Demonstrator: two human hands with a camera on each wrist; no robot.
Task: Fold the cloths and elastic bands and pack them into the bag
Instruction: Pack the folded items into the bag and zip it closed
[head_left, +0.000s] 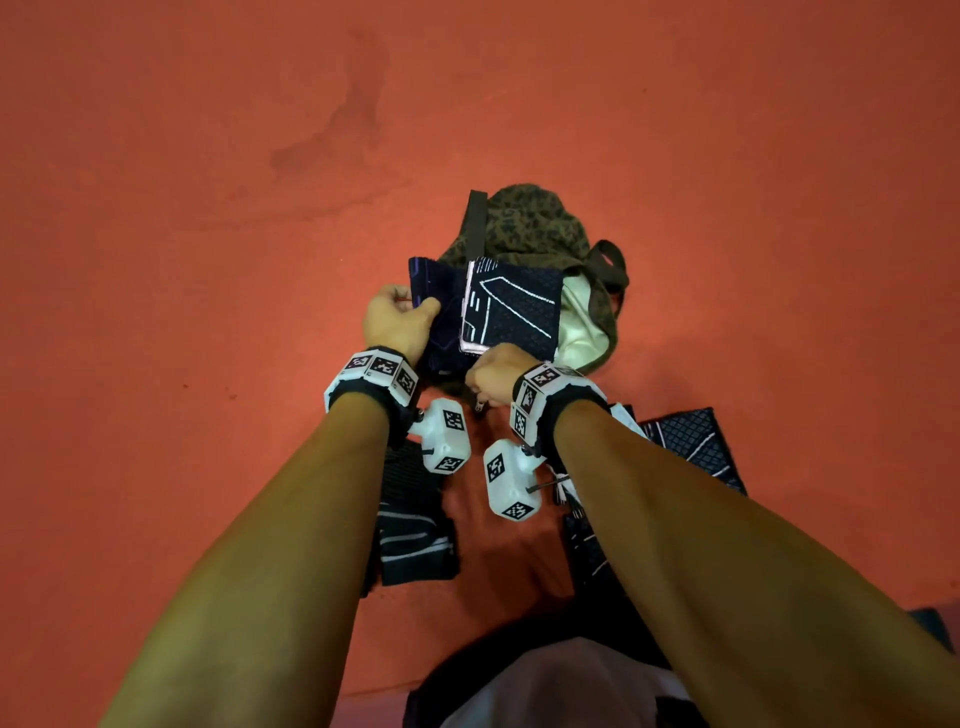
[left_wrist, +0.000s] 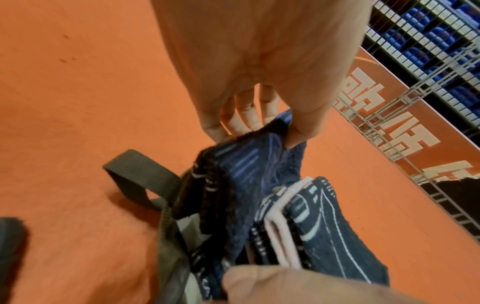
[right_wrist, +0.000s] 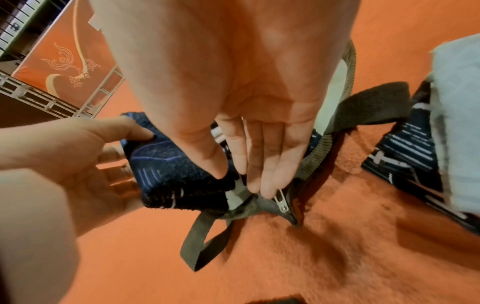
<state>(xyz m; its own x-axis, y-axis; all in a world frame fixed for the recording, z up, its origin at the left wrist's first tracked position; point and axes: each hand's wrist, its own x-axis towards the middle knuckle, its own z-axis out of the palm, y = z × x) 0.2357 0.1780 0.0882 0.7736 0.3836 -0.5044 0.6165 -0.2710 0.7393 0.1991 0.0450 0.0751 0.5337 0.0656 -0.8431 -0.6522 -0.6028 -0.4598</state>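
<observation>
Left hand (head_left: 397, 317) fingers pinch folded cloths (head_left: 470, 306) | right hand (head_left: 493, 379) grips bag (head_left: 540, 223) rim, frame centre | we risk stack snagging, unfolding

The camera on my head looks steeply down from well above, past both forearms, at the orange floor (head_left: 208, 260), with my left hand (head_left: 395, 322), my right hand (head_left: 493, 382) and the camouflage bag (head_left: 540, 223) small near mid-frame. The left wrist camera sits right behind my left palm, looking along the fingers (left_wrist: 244, 115) toward a wire rack (left_wrist: 428, 51) at the floor's edge. The right wrist camera looks along my right palm, very near; all three views share the folded dark cloth (right_wrist: 166, 170) at the bag's mouth.
</observation>
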